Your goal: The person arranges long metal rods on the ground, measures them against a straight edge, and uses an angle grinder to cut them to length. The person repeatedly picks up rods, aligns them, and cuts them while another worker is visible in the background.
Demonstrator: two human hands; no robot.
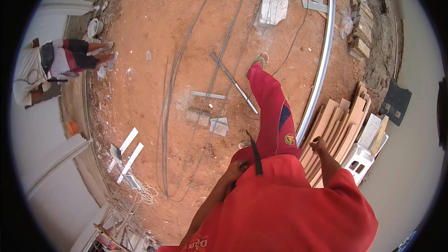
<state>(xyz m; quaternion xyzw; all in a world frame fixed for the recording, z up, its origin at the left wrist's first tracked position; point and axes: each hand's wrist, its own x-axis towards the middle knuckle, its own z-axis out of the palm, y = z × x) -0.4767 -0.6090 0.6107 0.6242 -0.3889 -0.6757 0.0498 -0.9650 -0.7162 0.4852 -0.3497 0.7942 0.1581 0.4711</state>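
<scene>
While the person walks over red dirt, the left hand (237,170) is bent in against the waist, fingers curled around the lower end of a black strap (255,155) at the red shirt. The right hand (318,145) hangs loosely fisted, empty, near stacked wooden boards (337,126) on the right.

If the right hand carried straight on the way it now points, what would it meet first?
The right hand is loosely curled, pointing up and away from the body. Straight on, it would likely first meet the stack of wooden planks just beyond it, though depth is unclear and it may hang well above them.
</scene>
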